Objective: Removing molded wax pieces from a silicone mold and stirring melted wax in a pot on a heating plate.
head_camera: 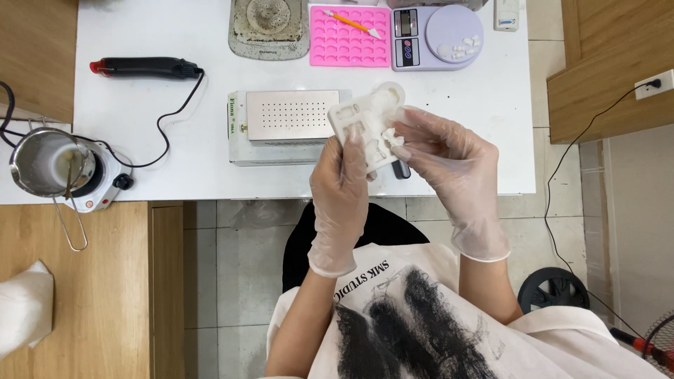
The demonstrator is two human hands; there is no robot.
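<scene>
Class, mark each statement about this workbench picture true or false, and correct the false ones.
1. Both hands wear clear gloves. True: left hand, right hand.
2. The hands hold a pink mould. False: they hold a white mould; the pink mould lies on the table.
3. An orange-handled tool lies on the pink mould. True.
4. The heat gun is in the right hand. False: it lies on the table, far left.
5. A metal pot sits on a small hotplate. True.

Thin translucent disposable gloves on both hands point(393, 175), bare forearms, white top with black brushed print
</scene>
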